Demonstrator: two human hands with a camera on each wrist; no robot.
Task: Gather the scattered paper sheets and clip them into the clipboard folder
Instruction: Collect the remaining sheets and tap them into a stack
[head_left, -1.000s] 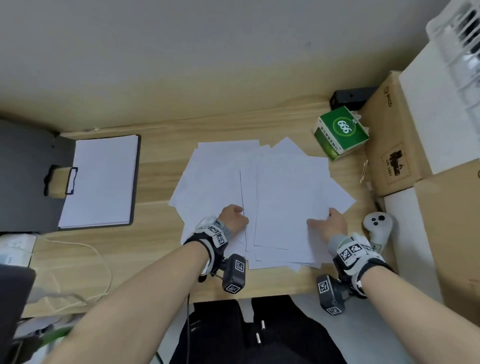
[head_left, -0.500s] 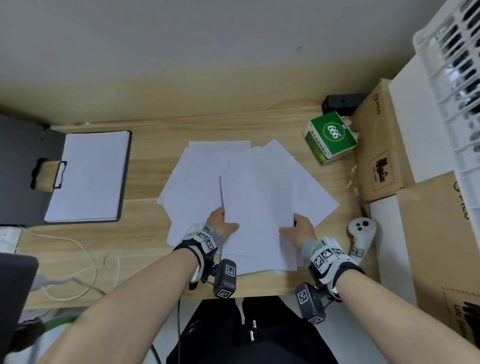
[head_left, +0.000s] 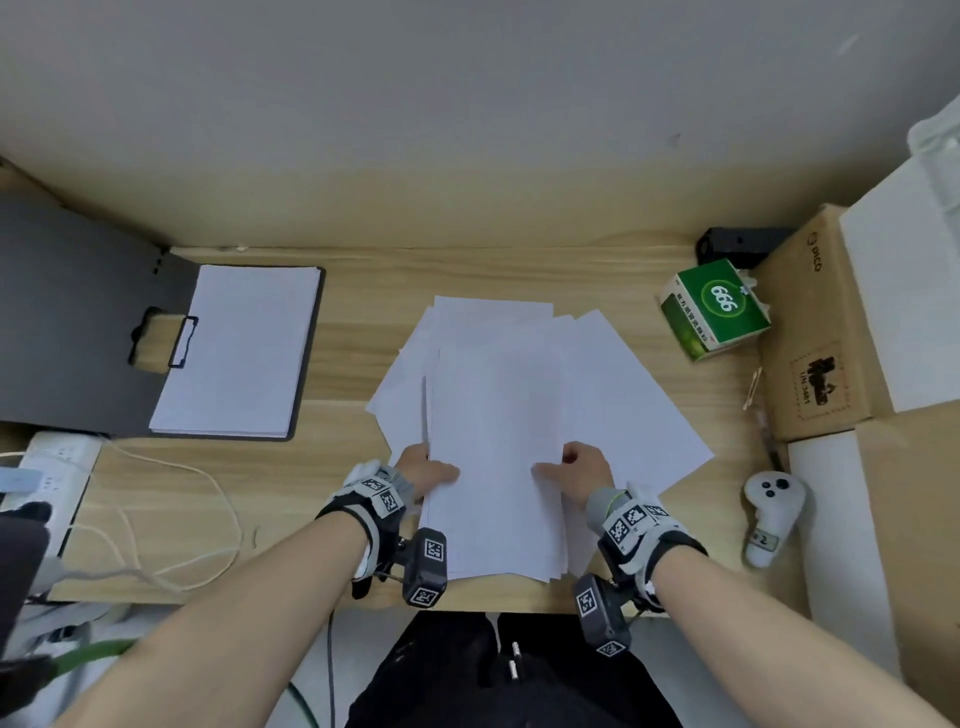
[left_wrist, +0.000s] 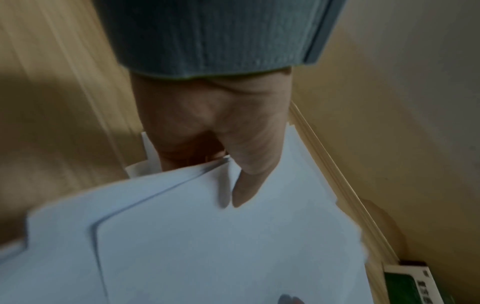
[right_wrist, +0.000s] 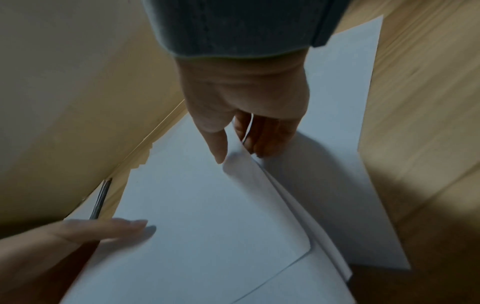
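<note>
Several white paper sheets (head_left: 493, 415) lie in a loose, partly fanned pile at the middle of the wooden desk (head_left: 343, 467). My left hand (head_left: 434, 467) pinches the pile's left edge, thumb on top (left_wrist: 244, 185) and fingers underneath. My right hand (head_left: 561, 465) pinches the right edge of the upper sheets, thumb on top (right_wrist: 218, 144) and fingers tucked below. More sheets (head_left: 634, 415) stick out to the right beyond that hand. The black clipboard folder (head_left: 78, 312) lies open at the far left, holding a neat paper stack (head_left: 239, 348) beside its clip (head_left: 182, 343).
A green box (head_left: 714, 309) and cardboard boxes (head_left: 810, 332) crowd the right side. A white controller (head_left: 774, 509) lies near the right front. A power strip (head_left: 52, 467) and white cable (head_left: 171, 519) sit at the left front. The pile overhangs close to the desk's front edge.
Both hands have moved toward each other, squeezing the spread sheets into a narrower pile. Fewer sheets stick out at the sides now than a second ago.
</note>
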